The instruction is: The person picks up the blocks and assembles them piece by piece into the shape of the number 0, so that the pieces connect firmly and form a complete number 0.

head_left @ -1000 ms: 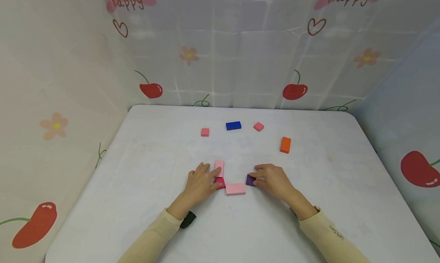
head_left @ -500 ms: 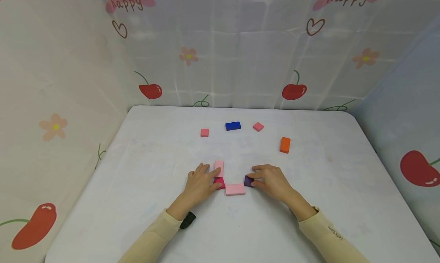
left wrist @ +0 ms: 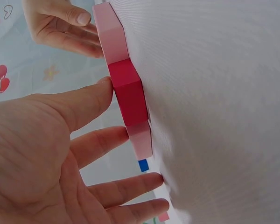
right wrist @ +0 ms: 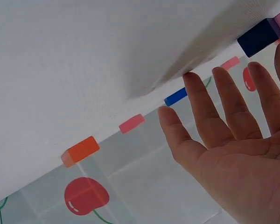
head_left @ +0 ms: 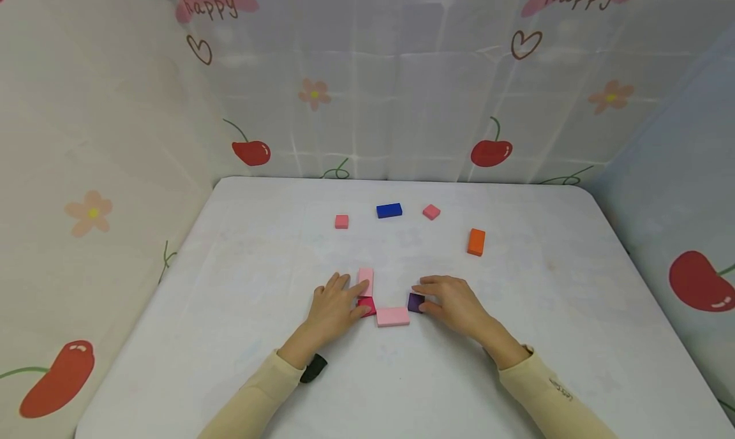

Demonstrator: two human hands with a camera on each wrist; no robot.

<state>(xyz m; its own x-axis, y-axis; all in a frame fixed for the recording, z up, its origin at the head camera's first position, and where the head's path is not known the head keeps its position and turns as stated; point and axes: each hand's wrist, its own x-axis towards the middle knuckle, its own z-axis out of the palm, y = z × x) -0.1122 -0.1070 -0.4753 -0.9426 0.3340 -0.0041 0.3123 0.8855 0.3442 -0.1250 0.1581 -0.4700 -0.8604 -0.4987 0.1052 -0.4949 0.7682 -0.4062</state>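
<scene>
My left hand (head_left: 330, 308) lies with fingers extended on the left of a small row of blocks. Its index finger touches an upright light pink block (head_left: 366, 276), and its thumb rests on a crimson block (left wrist: 128, 93). A second light pink block (head_left: 393, 316) lies crosswise at the crimson block's right. At that block's right end sits a dark purple block (right wrist: 260, 38). My right hand (head_left: 456, 300) is beside the purple block, fingers straight, thumb and index close to it. Whether they touch it I cannot tell.
Farther back on the white table (head_left: 258, 235) lie a small pink block (head_left: 341, 222), a blue block (head_left: 389, 210), another small pink block (head_left: 432, 212) and an orange block (head_left: 476, 242). A printed curtain (head_left: 390, 107) stands behind the table's back edge.
The purple block has shifted slightly left, up against the crosswise pink block, with my right hand moving along. My right fingers have since eased off it a little. The left hand stays put.
</scene>
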